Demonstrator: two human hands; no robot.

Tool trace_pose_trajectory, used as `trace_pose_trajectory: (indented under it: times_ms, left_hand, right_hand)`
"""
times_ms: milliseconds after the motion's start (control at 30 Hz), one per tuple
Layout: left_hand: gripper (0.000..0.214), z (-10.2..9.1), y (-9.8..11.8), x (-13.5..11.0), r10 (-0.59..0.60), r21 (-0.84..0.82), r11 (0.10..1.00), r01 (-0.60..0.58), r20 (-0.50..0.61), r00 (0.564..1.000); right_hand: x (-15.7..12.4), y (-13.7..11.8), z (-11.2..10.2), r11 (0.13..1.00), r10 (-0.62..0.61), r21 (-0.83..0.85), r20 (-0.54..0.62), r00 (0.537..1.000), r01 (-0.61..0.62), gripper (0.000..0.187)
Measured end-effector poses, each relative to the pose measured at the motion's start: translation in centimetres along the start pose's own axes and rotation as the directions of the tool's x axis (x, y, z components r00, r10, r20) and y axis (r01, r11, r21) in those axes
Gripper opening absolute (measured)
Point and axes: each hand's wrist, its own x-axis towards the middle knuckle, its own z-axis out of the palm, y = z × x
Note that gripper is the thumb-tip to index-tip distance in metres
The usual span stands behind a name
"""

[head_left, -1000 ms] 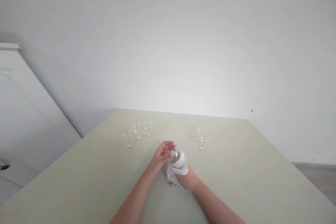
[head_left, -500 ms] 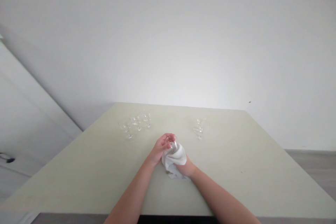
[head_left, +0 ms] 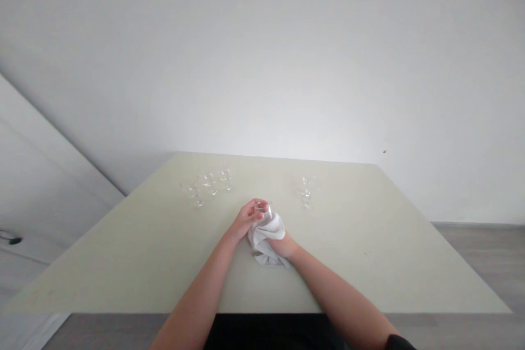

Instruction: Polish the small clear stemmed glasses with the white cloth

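My left hand (head_left: 246,217) is curled around a small clear glass (head_left: 263,209) held above the middle of the pale table (head_left: 123,251). My right hand (head_left: 282,246) is closed on a white cloth (head_left: 266,232) that is bunched against the lower part of the glass. Most of my right hand's fingers are hidden inside the cloth. Both forearms reach in from the near table edge.
Three small stemmed glasses (head_left: 204,187) stand in a group at the far left of the table. Two more (head_left: 305,192) stand at the far right. A white cabinet with a dark handle (head_left: 10,239) is at the left. A plain white wall rises behind the table.
The view has pulled back and tilted, so the near table edge now shows. Both hands stay together on the glass and cloth, with only slight shifts of the fingers.
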Motion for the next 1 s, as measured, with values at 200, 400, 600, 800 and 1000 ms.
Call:
trace_pose_trajectory:
  times_ms: [200, 400, 600, 800, 1000]
  left_hand:
    - [0.065, 0.0, 0.0, -0.1, -0.014, -0.014, 1.000, 0.014, 0.020, 1.000]
    - [0.063, 0.1, 0.0, 0.0, -0.009, 0.013, 1.000, 0.009, 0.006, 1.000]
    - [0.061, -0.1, -0.2, 0.0, -0.010, 0.008, 1.000, 0.010, 0.003, 1.000]
    - [0.061, 0.1, 0.1, 0.0, -0.011, 0.020, 1.000, 0.011, -0.011, 1.000]
    - [0.060, 0.4, 0.4, -0.1, -0.001, 0.041, 0.999, 0.001, -0.003, 1.000]
  right_hand:
    - [-0.1, 0.4, -0.7, 0.999, -0.011, -0.040, -0.006, 1.000, 0.011, 0.055]
    - [0.0, 0.4, -0.7, 0.999, -0.023, -0.034, -0.004, 1.000, 0.023, 0.054]
    - [0.1, -0.1, -0.7, 1.000, -0.023, -0.018, 0.003, 1.000, 0.023, 0.055]
    - [0.3, 0.6, -0.6, 0.999, -0.007, -0.034, -0.009, 1.000, 0.006, 0.059]
    - [0.3, 1.6, -0.7, 0.997, -0.053, -0.054, -0.039, 0.998, 0.050, 0.059]
